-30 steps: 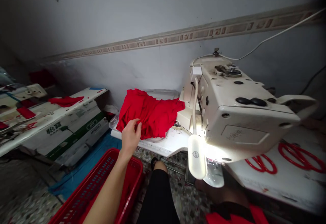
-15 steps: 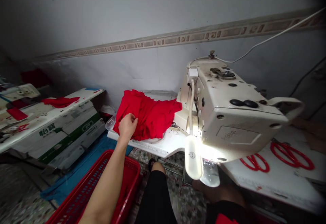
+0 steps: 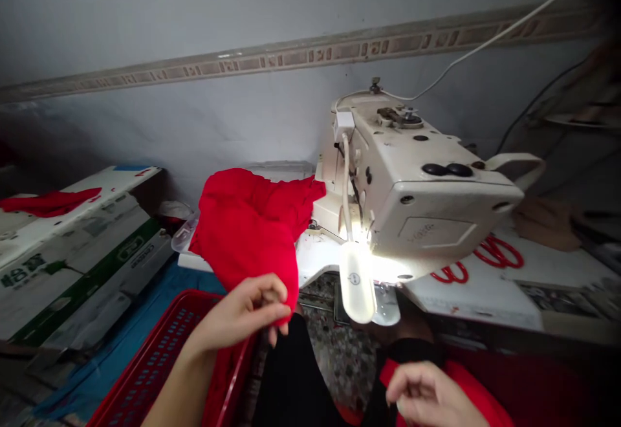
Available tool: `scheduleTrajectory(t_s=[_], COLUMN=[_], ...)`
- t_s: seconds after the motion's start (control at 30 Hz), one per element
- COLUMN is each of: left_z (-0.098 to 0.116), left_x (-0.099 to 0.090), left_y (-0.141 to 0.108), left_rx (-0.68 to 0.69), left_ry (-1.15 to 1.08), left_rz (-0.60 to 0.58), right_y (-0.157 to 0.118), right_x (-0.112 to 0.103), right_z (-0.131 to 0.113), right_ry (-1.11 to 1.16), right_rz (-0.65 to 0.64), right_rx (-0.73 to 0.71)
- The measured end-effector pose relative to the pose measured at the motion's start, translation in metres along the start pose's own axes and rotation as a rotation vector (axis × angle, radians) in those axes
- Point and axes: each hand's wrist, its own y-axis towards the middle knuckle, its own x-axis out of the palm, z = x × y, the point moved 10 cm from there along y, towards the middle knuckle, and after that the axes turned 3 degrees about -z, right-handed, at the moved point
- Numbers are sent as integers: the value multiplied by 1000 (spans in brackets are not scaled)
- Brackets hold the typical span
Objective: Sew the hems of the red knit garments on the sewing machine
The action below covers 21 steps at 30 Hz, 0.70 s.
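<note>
My left hand [image 3: 257, 307] pinches the edge of a red fabric piece [image 3: 257, 252] between thumb and fingers. This piece stretches from the heap of red cloth [image 3: 233, 187] on the machine bed down toward my lap. Low at the right, my right hand [image 3: 431, 394] has its fingers curled, with more red fabric [image 3: 478, 388] beside and behind it. A bit of that cloth shows at its fingertips, though the grip itself is partly hidden. The white sewing machine [image 3: 431, 213] stands right of the heap, its lamp [image 3: 356, 281] lit.
A red plastic basket [image 3: 160, 356] with red cloth stands below my left arm. Red-handled scissors [image 3: 499, 252] lie on the table at the right, near another person's hand [image 3: 546, 223]. A second sewing table [image 3: 111, 187] is at the left, above blue cloth [image 3: 121, 336].
My left hand has drawn a red fabric piece from the heap toward me. My right hand has come into view at the lower right. The view has shifted rightward.
</note>
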Motion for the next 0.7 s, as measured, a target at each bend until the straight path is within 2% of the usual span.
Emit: scheduleTrajectory(t_s=[0.07,0.17,0.23,0.3,0.37,0.43,0.6,0.7], left_z=[-33,-73,-90,-101,-107,-110,-91,-73], left_x=[48,109,137,152,156,154,133,117], left_y=[-4,-5,-2,2,7,11,22,29], left_rx=[-147,-255,-279,-287,-301,-311,-182,-157], left_ry=[21,37,27,9,-22,-47,157,236], left_rz=[-178,-357,-410,-422,-417,-421,-393,-343], right_y=[6,18,26,31,29,23,4,-4], right_x=[-2,10,34,64,80,74,20,-2], right_z=[-17,-38,-41,-30,-17,-16,-63,-84], right_ry=[-23,-8,15,-36,-145,-240,-308,-330], right_rz=[7,73,34,-112,-215,-223,-28,63], right_rx=[-40,-117,-153,-83,-9,-10,-277,-361])
